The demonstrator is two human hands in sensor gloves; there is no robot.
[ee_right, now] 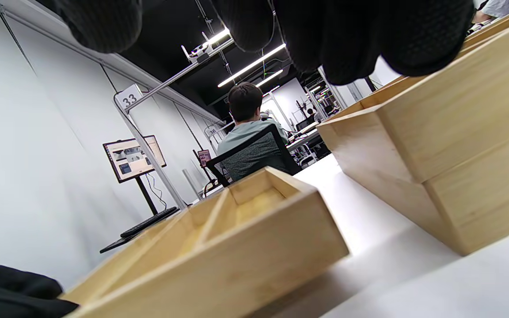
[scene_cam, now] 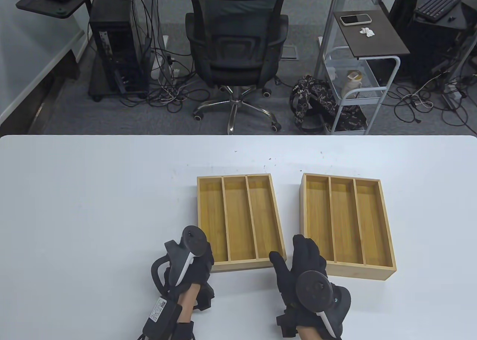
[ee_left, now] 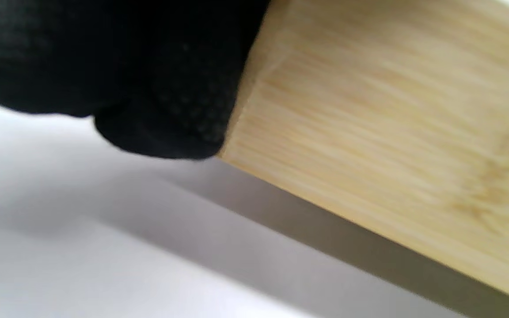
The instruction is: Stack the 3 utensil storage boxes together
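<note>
Both hands (scene_cam: 188,265) flank single box (scene_cam: 240,221); two-box stack (scene_cam: 346,224) beside.

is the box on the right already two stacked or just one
Two stacked. In the right wrist view the right-hand box shows a seam, one box sitting on another; the single box lies apart by the left hand.

Three bamboo storage boxes sit on my bench: one single box (scene_cam: 240,221) and two stacked (scene_cam: 346,224), each with three compartments. My two gloved hands, left (scene_cam: 190,265) and right (scene_cam: 305,269), reach in.
</note>
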